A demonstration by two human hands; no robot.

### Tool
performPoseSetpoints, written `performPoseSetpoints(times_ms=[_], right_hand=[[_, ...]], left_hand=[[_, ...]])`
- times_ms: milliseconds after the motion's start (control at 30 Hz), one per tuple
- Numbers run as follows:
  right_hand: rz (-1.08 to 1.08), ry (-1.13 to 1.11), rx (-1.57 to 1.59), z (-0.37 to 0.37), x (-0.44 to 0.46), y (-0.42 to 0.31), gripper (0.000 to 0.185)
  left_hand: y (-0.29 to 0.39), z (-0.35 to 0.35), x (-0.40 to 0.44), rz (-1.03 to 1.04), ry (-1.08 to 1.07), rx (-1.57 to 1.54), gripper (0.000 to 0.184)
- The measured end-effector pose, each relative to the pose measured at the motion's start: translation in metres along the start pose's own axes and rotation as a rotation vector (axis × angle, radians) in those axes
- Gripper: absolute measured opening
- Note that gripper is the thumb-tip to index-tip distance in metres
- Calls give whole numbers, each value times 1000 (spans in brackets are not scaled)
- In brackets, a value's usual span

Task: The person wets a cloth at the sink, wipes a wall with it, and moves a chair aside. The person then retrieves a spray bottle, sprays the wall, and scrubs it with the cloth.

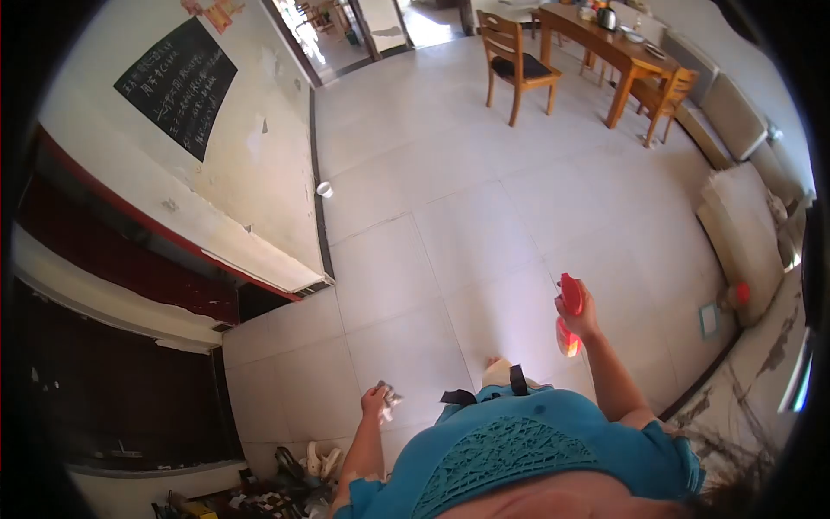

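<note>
Above the tiled floor [484,233], we gripped a red spray bottle [567,339] in our closed right hand [583,313] and a crumpled cloth [389,399] in our curled left hand [373,402], apparently mid-carry; the next move called for steady holds.

The person wears a teal top [519,405] with a lattice-textured chest panel [510,458].

Pale tiled floor [484,216] before me; chipped wall [277,186], 1 blackboard [177,91] on my left; wooden surface [577,28], chairs [524,67] ahead right.
</note>
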State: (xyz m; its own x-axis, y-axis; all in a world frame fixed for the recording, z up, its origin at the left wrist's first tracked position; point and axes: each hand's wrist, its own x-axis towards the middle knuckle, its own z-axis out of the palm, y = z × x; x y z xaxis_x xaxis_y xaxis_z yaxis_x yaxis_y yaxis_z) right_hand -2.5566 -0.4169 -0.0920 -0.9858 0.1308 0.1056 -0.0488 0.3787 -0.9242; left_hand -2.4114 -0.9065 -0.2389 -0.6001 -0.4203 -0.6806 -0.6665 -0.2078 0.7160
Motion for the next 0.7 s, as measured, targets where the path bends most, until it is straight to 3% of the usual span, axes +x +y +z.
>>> performPoseSetpoints(times_ms=[200,333,367,467,500,600,700], right_hand=[[-157,-240,128,95,204,-39,37],[-177,-248,213,166,307,-49,38],[-144,-222,256,181,323,-41,38],[-76,-158,162,200,401,-26,41],[-14,-139,124,201,412,-32,41],[-54,-31,-9,199,484,-10,42],[-3,66,-48,201,552,-14,41]], left_hand=[[84,7,70,32,138,-113,16],[143,28,149,-35,147,-48,13],[161,31,171,-12,64,-70,11],[240,65,245,-247,114,-65,11],[248,66,280,-129,51,100,13],[338,108,343,0,-68,-25,18],[409,145,441,133,-131,211,23]])
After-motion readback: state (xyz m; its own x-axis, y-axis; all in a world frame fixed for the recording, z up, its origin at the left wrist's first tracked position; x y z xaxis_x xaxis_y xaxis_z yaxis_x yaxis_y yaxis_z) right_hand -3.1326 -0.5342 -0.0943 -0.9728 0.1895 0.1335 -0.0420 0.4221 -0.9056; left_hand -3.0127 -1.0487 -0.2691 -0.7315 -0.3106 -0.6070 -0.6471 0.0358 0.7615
